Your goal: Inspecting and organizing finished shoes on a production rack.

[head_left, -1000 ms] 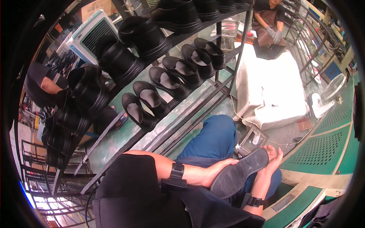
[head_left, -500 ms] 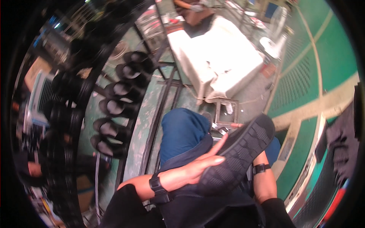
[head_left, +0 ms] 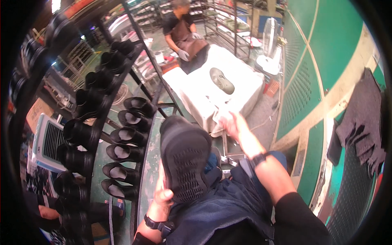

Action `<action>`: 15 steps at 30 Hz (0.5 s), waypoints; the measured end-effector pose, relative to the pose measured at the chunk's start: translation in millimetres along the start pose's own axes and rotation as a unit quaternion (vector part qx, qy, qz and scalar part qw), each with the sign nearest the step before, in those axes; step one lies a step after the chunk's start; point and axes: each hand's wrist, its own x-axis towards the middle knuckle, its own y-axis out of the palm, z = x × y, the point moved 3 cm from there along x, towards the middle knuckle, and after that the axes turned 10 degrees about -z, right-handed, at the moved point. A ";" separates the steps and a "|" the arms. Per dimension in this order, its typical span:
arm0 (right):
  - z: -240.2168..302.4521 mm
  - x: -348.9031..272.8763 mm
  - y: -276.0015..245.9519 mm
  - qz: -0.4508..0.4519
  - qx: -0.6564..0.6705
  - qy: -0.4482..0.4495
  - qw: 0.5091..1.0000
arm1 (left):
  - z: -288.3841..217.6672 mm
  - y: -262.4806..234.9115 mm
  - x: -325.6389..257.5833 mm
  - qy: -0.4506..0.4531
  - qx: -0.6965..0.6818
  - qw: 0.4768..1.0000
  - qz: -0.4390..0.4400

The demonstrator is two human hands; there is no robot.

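A black shoe [head_left: 185, 161] is held up at the centre with its treaded sole facing me. My left hand [head_left: 161, 198] is closed around its left side; the thumb shows and the other fingers are mostly behind the shoe. My right hand [head_left: 229, 123] is apart from the shoe, stretched forward to the near edge of a table with a white cloth [head_left: 192, 87]. Its fingers are washed out against the cloth, so their pose is unclear. On the cloth, beyond that hand, lies a grey-green, sole-shaped piece [head_left: 221, 81] with small holes.
Black shoes [head_left: 122, 152] stand in a row on a rack at my left, with more on a higher bar. Across the table sits a person [head_left: 179, 34] in gloves and an apron. A white fan [head_left: 269, 49] stands far right; dark cloth [head_left: 359, 122] hangs near the right wall.
The shoe has moved left and turned more upright in my left hand. My right hand has come off it and reached forward to the table. The view has tilted up.
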 end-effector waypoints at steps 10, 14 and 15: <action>-42.7 -173.3 -7.2 0.399 -0.225 0.011 0.889 | -0.2 3.7 10.6 0.352 0.674 0.621 0.190; -46.7 -178.4 2.9 0.211 -0.035 0.102 0.972 | 48.2 24.8 10.3 0.243 0.548 0.794 0.100; -49.3 -179.7 5.4 0.214 -0.102 0.005 0.972 | 52.8 26.4 10.8 0.250 0.464 0.848 0.053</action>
